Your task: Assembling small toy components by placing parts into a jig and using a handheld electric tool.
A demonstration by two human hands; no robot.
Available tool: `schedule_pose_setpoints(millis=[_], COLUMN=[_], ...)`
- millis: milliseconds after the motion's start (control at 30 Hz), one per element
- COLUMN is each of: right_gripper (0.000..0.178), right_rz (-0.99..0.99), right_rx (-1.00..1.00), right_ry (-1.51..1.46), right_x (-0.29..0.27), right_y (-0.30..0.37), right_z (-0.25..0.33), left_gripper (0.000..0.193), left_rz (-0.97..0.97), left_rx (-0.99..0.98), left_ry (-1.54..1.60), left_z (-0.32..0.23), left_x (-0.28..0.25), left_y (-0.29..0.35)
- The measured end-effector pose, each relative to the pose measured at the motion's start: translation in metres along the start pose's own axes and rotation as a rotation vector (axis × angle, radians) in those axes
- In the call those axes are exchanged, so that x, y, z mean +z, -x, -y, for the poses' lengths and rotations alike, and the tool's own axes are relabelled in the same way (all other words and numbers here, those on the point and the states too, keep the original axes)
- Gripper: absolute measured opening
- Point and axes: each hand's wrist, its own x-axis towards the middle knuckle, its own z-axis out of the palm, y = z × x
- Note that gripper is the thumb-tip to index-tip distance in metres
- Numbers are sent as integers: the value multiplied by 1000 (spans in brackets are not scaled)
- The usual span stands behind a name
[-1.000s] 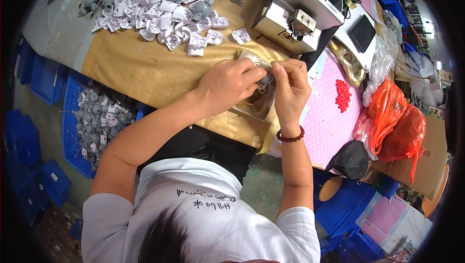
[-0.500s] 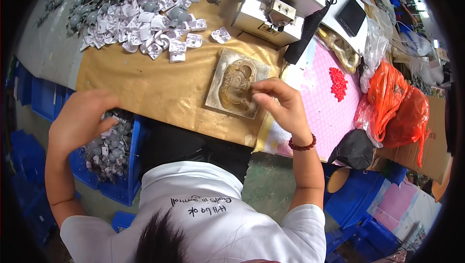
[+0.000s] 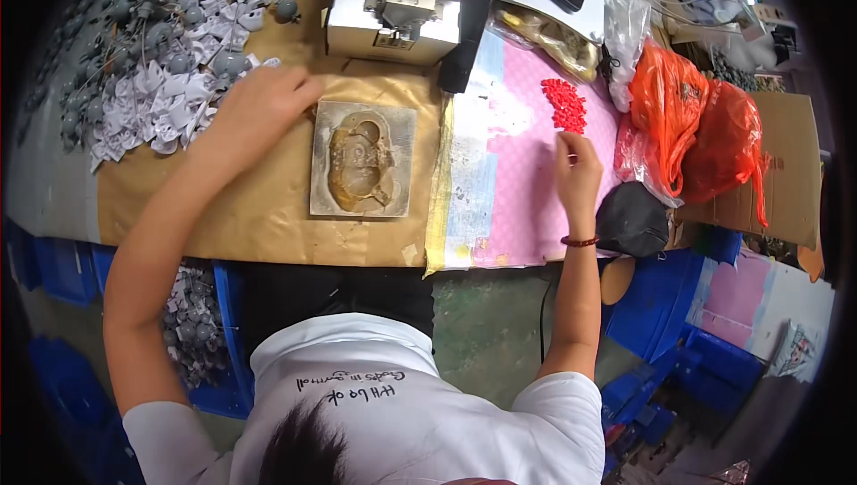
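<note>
My left hand (image 3: 268, 99) reaches across the table with its fingers bent down, beside the pile of white plastic fittings (image 3: 165, 101). It is blurred, and its fingertips and anything under them are hidden. On the pink sheet, my right hand (image 3: 580, 164) has its fingers drawn together just on the near side of a small heap of red pieces (image 3: 564, 107). Whatever those fingers may pinch is too small to make out. Between the hands lies a square metal block (image 3: 406, 159) with a rounded, brown-stained hollow.
Grey round parts with wires (image 3: 156, 34) spread over the far left. A white machine (image 3: 393, 16) stands behind the block. Red plastic bags (image 3: 665, 101) and a black pouch (image 3: 632, 219) lie right of my right hand. A blue bin (image 3: 234, 333) sits below the table edge.
My left hand has moved from above the blue bin up to the white fittings. My right hand has gone from the metal block to the red pieces. The view has shifted right.
</note>
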Motion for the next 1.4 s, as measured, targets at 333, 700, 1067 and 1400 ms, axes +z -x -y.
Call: schedule_pose_setpoints(millis=[333,700,1067,1400], right_gripper=[11,11,23,25], right_rz=[-14,135,224,247], right_rx=[-16,84,-704,-863], right_ry=[290,-498,-466,-161], right_x=[4,29,88,97], right_y=[-20,14,-1,5], right_z=[-46,56,179,190], left_gripper=[27,29,44,31], left_rz=[352,151,-88,-457], left_rx=[-300,-282,-291,-453], left_ry=[359,735,520,58], left_z=[-42,-73,-73,19], left_x=[-41,-36,15,-23], left_y=[94,31,7,30])
